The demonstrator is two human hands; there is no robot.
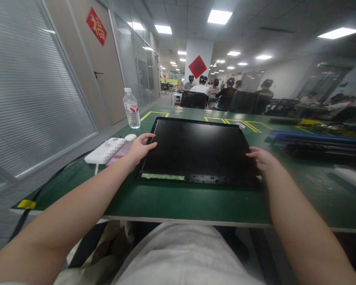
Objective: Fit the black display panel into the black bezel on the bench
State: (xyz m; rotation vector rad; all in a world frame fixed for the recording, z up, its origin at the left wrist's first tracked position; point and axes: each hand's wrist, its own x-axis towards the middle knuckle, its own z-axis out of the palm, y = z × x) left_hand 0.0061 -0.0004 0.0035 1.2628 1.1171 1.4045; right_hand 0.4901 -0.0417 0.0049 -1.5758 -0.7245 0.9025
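A flat black display panel (198,150) lies before me on the green table, its surface reflecting the ceiling light. Along its lower left edge runs a strip of green circuit board (163,177). My left hand (141,147) grips the panel's left edge, thumb and fingers over the rim. On the opposite side, my right hand (263,159) holds the right edge with thumb and fingertips. The undersides of both grips are hidden. Near my left hand are a phone (118,154), a white power bank (102,152) with a cable, and a small rounded white object (130,137).
A water bottle (132,109) stands at the table's far left. Blurred blue and black parts (302,142) and a white object (351,178) lie to the right. Yellow tape lines mark the green tabletop (190,202). Several people sit farther back.
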